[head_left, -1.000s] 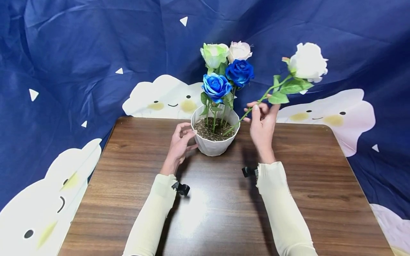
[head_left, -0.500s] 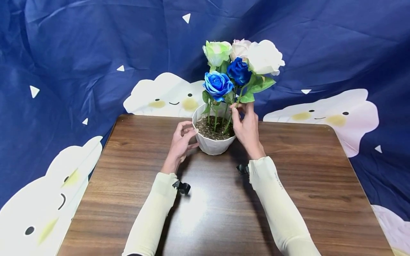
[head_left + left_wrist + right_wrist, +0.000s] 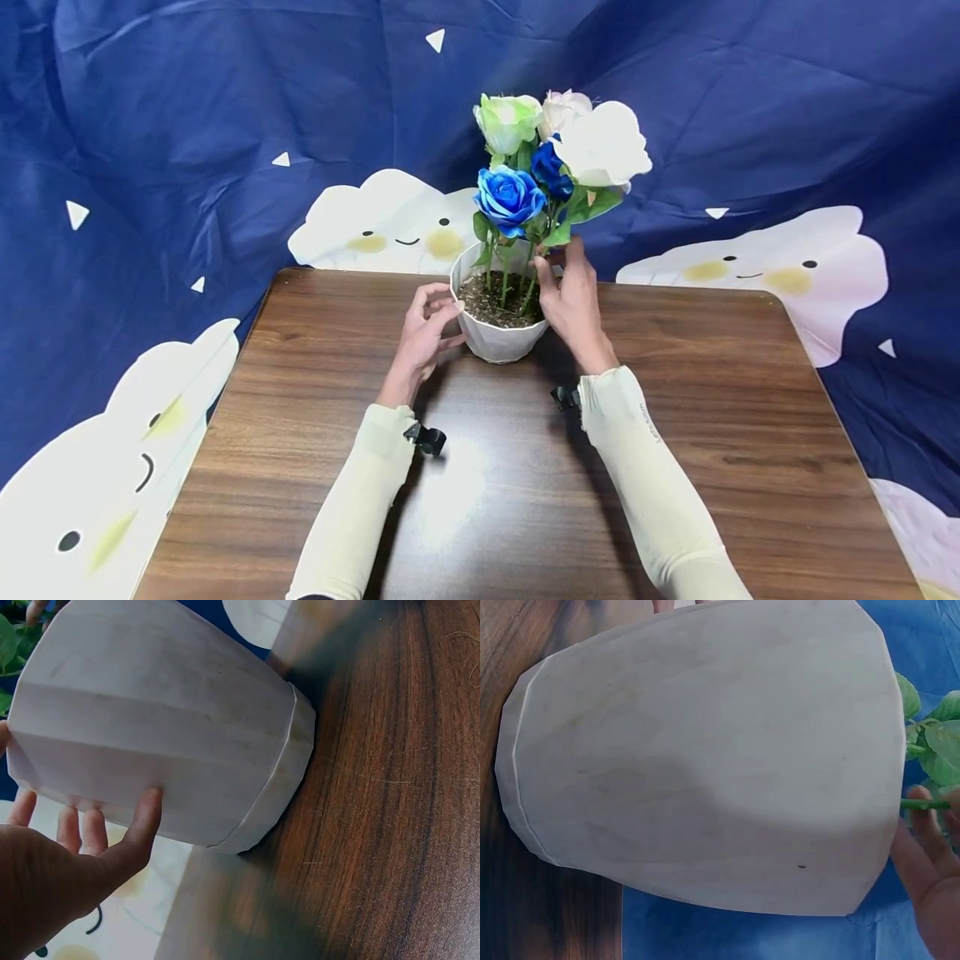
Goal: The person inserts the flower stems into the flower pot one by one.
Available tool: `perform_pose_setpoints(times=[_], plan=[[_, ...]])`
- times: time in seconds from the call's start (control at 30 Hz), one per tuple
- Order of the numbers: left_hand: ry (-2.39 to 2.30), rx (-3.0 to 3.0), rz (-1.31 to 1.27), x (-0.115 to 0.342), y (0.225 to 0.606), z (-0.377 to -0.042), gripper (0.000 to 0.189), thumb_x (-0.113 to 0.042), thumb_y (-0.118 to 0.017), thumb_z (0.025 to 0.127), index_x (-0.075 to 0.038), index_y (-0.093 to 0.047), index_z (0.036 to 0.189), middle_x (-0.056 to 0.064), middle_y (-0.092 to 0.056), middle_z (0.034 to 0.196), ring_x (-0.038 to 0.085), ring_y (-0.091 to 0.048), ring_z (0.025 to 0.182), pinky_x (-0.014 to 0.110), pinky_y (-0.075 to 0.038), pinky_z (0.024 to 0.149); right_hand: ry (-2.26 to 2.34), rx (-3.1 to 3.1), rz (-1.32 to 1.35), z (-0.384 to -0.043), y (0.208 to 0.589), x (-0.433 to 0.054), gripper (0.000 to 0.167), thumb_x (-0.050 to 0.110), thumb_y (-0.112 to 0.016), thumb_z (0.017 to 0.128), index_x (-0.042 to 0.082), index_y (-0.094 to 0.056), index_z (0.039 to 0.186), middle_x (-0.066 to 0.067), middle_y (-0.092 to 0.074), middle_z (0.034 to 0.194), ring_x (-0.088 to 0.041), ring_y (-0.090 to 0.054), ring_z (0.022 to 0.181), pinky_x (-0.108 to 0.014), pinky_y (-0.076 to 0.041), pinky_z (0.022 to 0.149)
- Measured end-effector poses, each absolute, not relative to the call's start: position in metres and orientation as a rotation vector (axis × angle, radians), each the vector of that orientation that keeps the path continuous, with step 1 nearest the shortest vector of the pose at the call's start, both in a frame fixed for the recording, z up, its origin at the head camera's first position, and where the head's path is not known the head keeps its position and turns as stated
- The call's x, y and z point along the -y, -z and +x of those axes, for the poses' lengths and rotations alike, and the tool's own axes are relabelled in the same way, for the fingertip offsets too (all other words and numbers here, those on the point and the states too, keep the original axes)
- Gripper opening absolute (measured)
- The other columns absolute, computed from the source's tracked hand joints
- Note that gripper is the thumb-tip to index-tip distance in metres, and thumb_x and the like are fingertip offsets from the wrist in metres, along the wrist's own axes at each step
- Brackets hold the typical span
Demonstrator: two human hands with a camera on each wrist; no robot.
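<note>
A white faceted flowerpot [image 3: 501, 343] filled with dark soil [image 3: 491, 302] stands upright on the wooden table. My left hand [image 3: 425, 337] rests its spread fingertips against the pot's left side; the left wrist view shows those fingers [image 3: 146, 817] touching the wall. With thumb and fingers, my right hand [image 3: 573, 304] pinches the green stem [image 3: 922, 803] of a white rose [image 3: 602, 146] just above the pot's right rim. In the soil stand a light blue rose [image 3: 510, 200], a dark blue rose [image 3: 551, 171], a green-white rose [image 3: 508, 123] and a pale pink rose [image 3: 564, 111].
The brown wooden table [image 3: 480, 492] spreads out around the pot. Behind it hangs a blue cloth [image 3: 225, 100] with smiling cloud prints. Black wrist cameras [image 3: 425, 439] sit on both cream sleeves.
My right hand has brought the white rose left and more upright, beside the other roses. In the last half second it has slid slightly lower. My left hand stays at the pot.
</note>
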State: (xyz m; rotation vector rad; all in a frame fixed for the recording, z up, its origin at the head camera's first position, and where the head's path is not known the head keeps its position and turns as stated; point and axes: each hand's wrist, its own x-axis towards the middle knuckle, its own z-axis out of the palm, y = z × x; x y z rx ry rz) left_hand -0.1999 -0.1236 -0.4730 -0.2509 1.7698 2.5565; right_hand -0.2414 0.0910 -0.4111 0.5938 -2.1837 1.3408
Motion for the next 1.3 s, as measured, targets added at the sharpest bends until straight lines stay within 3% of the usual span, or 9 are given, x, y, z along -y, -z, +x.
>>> perform_pose_setpoints(times=[0.13,0.43,1.03,1.3], plan=[[-2.559,-1.770,-0.249,0.124,0.474,-0.200,0.038,-0.007,-0.068,0.093,-0.013,-0.053,0.126,0.007,-0.051,0.114,0.019,-0.055,0.104,0.059,-0.059,0.089,-1.379,2.234,0.642,-0.241,0.413,-0.089,0.019,0.001,-0.061,0.099,-0.002,-0.049,0.113,-0.015,-0.073,0.098,-0.031,-0.072,0.087,-0.040,-0.062,0.073],[-2.545,-1.785,-0.244,0.124,0.474,-0.200,0.040,-0.008,-0.069,0.093,-0.013,-0.052,0.129,0.007,-0.051,0.114,0.019,-0.056,0.102,0.058,-0.060,0.087,-1.281,2.275,0.681,-0.245,0.415,-0.088,0.010,0.003,-0.063,0.099,0.003,-0.064,0.108,-0.007,-0.075,0.091,-0.020,-0.072,0.082,-0.035,-0.060,0.068],[-2.559,-1.780,-0.256,0.125,0.475,-0.199,0.038,-0.007,-0.068,0.092,-0.013,-0.053,0.127,0.007,-0.051,0.114,0.019,-0.055,0.104,0.061,-0.058,0.090,-1.246,2.282,0.723,-0.249,0.429,-0.089,0.008,0.000,-0.063,0.098,0.001,-0.059,0.105,-0.012,-0.075,0.094,-0.027,-0.073,0.080,-0.032,-0.055,0.061],[-2.560,-1.777,-0.242,0.125,0.475,-0.200,0.040,-0.007,-0.069,0.092,-0.013,-0.052,0.128,0.006,-0.051,0.114,0.019,-0.055,0.104,0.060,-0.059,0.088,-1.215,2.277,0.722,-0.251,0.433,-0.088,0.008,0.001,-0.064,0.098,0.002,-0.061,0.104,-0.010,-0.076,0.093,-0.025,-0.073,0.080,-0.037,-0.060,0.068]])
